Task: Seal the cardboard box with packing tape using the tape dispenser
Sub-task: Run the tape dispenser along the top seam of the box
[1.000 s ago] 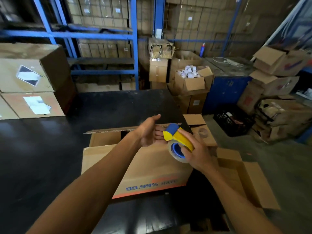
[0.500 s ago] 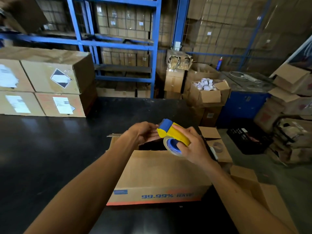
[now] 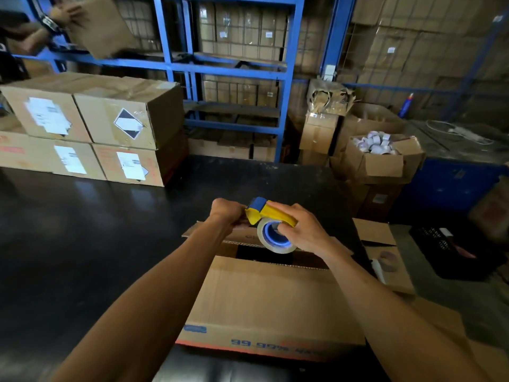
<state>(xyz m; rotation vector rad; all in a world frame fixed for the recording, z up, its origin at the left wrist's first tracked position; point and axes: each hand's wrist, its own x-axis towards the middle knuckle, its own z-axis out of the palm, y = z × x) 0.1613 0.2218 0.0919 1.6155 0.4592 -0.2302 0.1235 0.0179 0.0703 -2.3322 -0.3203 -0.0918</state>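
Note:
A brown cardboard box (image 3: 264, 301) lies on the black table (image 3: 82, 244) in front of me, its near flap folded down and a dark gap open along the middle. Above the far side of that gap my right hand (image 3: 300, 230) grips a yellow and blue tape dispenser (image 3: 268, 215) with a roll of clear tape on a blue core. My left hand (image 3: 228, 213) is closed at the dispenser's front end, fingers pinched where the tape comes out. The tape end itself is too small to make out.
Stacked labelled cartons (image 3: 91, 128) sit on the table's far left. Blue shelving (image 3: 234, 70) with boxes stands behind. To the right are an open carton of tape rolls (image 3: 380, 155), flattened cardboard with a spare roll (image 3: 385, 260), and a black crate (image 3: 451, 249).
My view has tilted up and the box sits lower in the frame. My left hand went from open palm to closed at the dispenser's front; the right hand kept its grip.

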